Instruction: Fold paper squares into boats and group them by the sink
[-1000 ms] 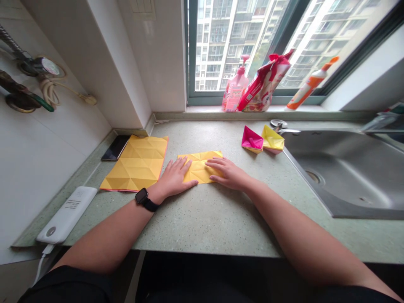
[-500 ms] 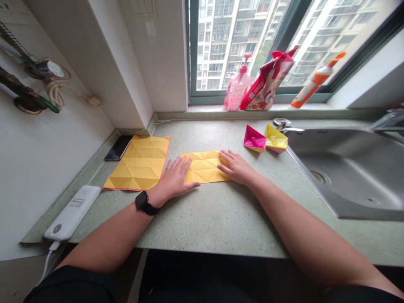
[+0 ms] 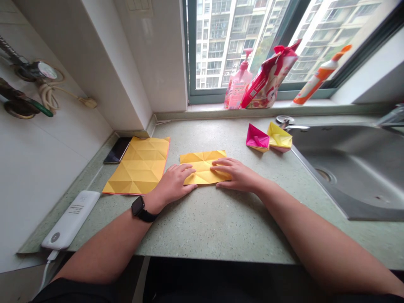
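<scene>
A small creased yellow sheet of paper (image 3: 203,167) lies on the counter between my hands. My left hand (image 3: 174,181) rests over its left end, fingers spread across the top and thumb by the near edge. Over the right end lies my right hand (image 3: 239,174), its fingers reaching onto the sheet and its thumb at the near edge. Both hands are open; neither visibly grips the paper. Just left of my left hand is a larger stack of creased yellow paper (image 3: 143,162) with a pinkish-red edge. Two folded paper pieces, one magenta (image 3: 257,138) and one yellow (image 3: 279,136), stand at the back right.
At the left are a dark phone (image 3: 117,150) and a white power bank (image 3: 71,219) with a cable. A steel sink (image 3: 347,164) is set in the counter (image 3: 189,227) at the right. A pink pump bottle (image 3: 239,86), a red bag (image 3: 268,80) and an orange-white bottle (image 3: 316,80) stand on the sill.
Both hands have slid nearer to the small sheet's front edge, and my right hand's thumb has come down to it. The sheet's far corners now show. The view has shifted slightly.
</scene>
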`<state>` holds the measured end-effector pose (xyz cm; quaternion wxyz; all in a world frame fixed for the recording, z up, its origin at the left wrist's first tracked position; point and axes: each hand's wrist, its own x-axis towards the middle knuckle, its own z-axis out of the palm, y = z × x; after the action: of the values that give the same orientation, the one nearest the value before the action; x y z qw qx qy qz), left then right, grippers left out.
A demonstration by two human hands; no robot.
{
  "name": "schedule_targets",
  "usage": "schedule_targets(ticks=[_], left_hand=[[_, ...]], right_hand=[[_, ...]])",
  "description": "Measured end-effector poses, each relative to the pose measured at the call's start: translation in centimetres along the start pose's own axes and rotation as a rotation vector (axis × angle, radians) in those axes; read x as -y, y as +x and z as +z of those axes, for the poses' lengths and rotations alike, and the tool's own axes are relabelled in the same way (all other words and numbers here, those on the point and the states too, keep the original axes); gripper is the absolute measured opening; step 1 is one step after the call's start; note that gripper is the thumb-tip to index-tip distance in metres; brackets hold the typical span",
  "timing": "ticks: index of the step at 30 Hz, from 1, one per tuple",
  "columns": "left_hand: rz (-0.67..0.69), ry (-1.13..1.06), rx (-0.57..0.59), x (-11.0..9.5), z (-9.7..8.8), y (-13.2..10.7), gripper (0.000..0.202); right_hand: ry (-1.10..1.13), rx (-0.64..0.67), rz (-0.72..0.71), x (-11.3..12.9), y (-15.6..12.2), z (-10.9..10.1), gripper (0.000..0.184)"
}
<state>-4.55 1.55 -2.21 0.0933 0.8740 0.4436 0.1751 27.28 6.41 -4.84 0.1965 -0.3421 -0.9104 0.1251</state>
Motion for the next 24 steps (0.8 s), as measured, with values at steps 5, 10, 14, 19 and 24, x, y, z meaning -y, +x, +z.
schedule_targets(ticks=[5, 10, 14, 19, 24], left_hand=[[0.015, -0.004, -0.036, 0.2, -0.5, 0.1, 0.024], [-0.057, 0.048, -0.106, 0.5, -0.9, 0.0, 0.036], [-0.036, 0.105, -0.198, 0.1, -1.4, 0.0, 0.038], [0.154, 0.103, -0.160, -0.8, -1.8, 0.1, 0.018], [0.245, 0.053, -0.171, -0.8, -1.4, 0.0, 0.017]], right_hand=[[0.029, -0.017, -0.009, 0.0, 0.3, -0.5, 0.046], [0.005, -0.059, 0.041, -0.3, 0.3, -0.7, 0.040], [-0.117, -0.136, 0.080, 0.0, 0.3, -0.9, 0.031], [-0.209, -0.210, -0.033, 2.6, 0.6, -0.8, 0.024], [-0.144, -0.245, -0.176, 4.6, 0.6, -0.8, 0.023]])
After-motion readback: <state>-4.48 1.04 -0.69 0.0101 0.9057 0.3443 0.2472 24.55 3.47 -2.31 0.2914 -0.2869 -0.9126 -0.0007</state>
